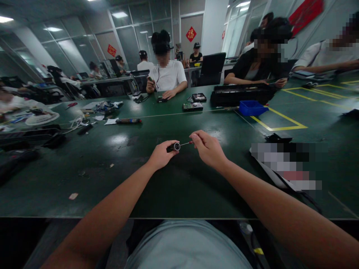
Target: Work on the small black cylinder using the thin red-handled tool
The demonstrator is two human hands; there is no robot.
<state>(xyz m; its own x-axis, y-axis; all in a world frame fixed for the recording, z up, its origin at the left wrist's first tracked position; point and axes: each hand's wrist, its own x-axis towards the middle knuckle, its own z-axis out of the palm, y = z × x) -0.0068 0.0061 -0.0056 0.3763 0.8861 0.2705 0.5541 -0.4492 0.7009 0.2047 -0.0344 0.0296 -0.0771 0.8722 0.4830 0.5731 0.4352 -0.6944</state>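
Observation:
My left hand (161,154) is closed around a small dark cylinder (176,146) with a pale round rim, held over the green table. Its open-looking end faces me and to the right; what lies inside is too small to make out. From the other side, my right hand (208,148) grips a thin screwdriver (186,143) with a bit of red at its handle. The slim metal shaft points left, its tip at or close to the cylinder's rim; whether they touch I cannot tell. Most of the screwdriver's handle is hidden by my fingers.
The green table (117,186) stretches ahead. Beyond my hands lie hard drives (193,107), a blue bin (252,108), a long black casing (241,95) and a marker-like tool (129,121). Cables and parts clutter the left. A person (168,74) works opposite; others sit at right.

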